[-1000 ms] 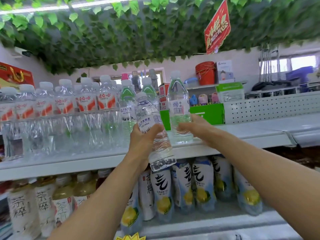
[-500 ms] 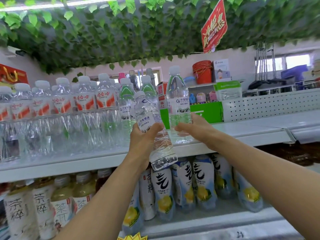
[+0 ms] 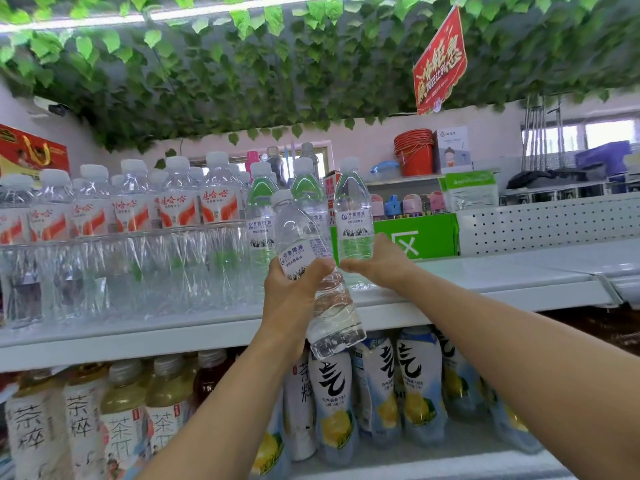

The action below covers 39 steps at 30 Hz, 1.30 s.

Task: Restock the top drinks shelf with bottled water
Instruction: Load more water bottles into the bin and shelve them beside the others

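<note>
My left grip wraps a tilted water bottle at the shelf edge, right grip holding the upright bottle on the top shelf at one o'clock; crowding could topple it.

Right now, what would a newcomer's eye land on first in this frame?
The left hand grips a tilted water bottle at centre, before the top shelf. Beside it, the right hand holds an upright bottle standing on that shelf. Green leaves cover the ceiling above.
</note>
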Tool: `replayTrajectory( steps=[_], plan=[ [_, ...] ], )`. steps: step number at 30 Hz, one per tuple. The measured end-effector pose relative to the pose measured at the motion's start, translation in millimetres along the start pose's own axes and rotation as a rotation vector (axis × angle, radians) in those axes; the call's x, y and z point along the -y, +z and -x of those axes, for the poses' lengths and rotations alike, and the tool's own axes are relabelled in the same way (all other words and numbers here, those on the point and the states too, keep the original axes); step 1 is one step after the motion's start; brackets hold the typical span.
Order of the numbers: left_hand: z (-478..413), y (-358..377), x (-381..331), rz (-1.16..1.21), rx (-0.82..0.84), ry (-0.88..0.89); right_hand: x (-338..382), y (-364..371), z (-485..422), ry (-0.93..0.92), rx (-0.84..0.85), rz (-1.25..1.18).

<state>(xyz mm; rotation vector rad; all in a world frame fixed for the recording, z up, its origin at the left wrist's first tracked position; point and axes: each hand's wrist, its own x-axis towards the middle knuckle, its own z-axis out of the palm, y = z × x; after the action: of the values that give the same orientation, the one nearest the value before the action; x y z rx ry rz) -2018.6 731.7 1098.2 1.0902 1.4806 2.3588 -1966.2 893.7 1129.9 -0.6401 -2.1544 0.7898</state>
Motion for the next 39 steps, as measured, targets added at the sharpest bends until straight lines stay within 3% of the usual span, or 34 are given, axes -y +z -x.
replayTrajectory(
  steps=[17, 21, 23, 25, 28, 31, 36, 39],
  plan=[
    [2.3, 2.5, -2.3, -0.018, -0.022, -0.02, -1.3, 9.4, -12.1, 0.027, 0.083, 0.049],
    [9.8, 2.7, -11.9, -0.038, 0.041, -0.029, 0.1, -7.0, 16.6, -0.138, -0.161, 0.218],
    [12.6, 3.8, -18.4, -0.065, 0.055, -0.015, 6.1, -19.1, 37.8, -0.255, -0.089, -0.047],
    [9.5, 6.4, -25.9, -0.135, 0.034, 0.042, 14.7, -30.6, 65.3, -0.336, 0.12, -0.317],
    [2.1, 18.0, -41.5, -0.231, 0.023, 0.149, 21.6, -34.1, 83.4, -0.486, 0.25, -0.229],
    [-9.8, 33.7, -57.6, -0.3, 0.066, 0.222, 26.9, -30.7, 69.8, -0.509, 0.117, -0.109],
    [-32.4, 44.2, -85.6, -0.577, 0.272, 0.239, 17.9, -37.7, 46.0, -0.425, 0.04, -0.181],
    [-49.0, 33.9, -104.1, -0.809, 0.212, 0.4, 0.2, -34.7, 33.8, -0.377, 0.045, -0.159]
  ],
)
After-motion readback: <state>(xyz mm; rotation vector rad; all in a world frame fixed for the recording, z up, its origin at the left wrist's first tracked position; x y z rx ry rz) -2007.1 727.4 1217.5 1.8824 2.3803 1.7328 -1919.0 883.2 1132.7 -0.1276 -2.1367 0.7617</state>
